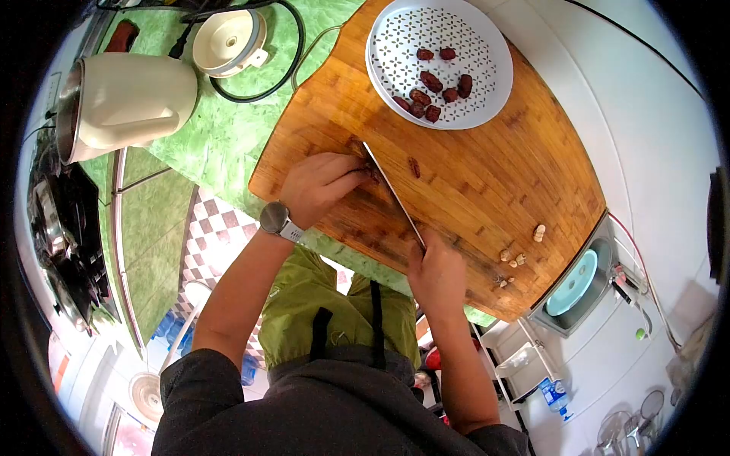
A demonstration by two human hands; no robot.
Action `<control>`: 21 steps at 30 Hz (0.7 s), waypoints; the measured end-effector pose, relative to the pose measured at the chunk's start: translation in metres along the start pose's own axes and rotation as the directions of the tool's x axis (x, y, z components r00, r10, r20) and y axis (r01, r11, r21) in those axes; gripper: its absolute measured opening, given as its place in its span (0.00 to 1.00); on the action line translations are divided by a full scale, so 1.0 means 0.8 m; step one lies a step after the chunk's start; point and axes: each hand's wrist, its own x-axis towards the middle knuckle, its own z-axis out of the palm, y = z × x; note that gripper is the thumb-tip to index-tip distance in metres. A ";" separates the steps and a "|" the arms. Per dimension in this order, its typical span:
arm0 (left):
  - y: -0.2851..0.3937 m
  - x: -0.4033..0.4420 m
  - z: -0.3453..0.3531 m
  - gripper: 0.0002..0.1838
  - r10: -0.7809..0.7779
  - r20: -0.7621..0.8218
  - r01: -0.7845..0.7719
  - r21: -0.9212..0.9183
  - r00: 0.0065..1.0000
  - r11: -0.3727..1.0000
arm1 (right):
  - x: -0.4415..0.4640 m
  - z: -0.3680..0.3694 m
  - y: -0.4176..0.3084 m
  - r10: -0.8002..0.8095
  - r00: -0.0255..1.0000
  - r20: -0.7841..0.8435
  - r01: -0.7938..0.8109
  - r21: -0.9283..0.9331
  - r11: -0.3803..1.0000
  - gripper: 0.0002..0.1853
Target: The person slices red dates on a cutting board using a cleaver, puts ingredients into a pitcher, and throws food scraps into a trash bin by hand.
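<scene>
My right hand (439, 275) grips the handle of a kitchen knife (395, 194), its thin blade angled up and left across the wooden cutting board (487, 182). Just left of the blade, my left hand (323, 185) presses its closed fingertips on a dark red date (371, 173), mostly hidden by the fingers. More dark date bits lie by the knife tip. To the right of the blade lies a narrow date piece (414, 167). Several whole dates (431, 81) sit in a white perforated tray (499, 83) at the board's far side.
Pale garlic-like pieces (539, 232) lie at the board's right. Past that edge, a sink (561, 323) holds a turquoise basin (576, 283). A cream kettle (141, 99), its round base (228, 42) and a black cable stand on the green counter (228, 144) at left.
</scene>
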 end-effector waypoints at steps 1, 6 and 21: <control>0.001 0.001 -0.001 0.13 -0.003 -0.001 0.003 0.000 1.000 1.000 | 0.001 -0.002 0.001 0.003 1.000 0.018 -0.002 -0.022 1.000 0.09; -0.003 -0.003 0.001 0.13 0.028 0.001 -0.028 0.023 1.000 0.999 | 0.004 -0.008 -0.002 0.006 0.999 0.034 -0.003 -0.091 0.996 0.09; -0.006 -0.003 -0.002 0.11 0.021 0.106 -0.023 0.017 0.994 1.000 | 0.025 -0.021 -0.008 0.000 0.992 0.128 0.029 -0.223 0.974 0.09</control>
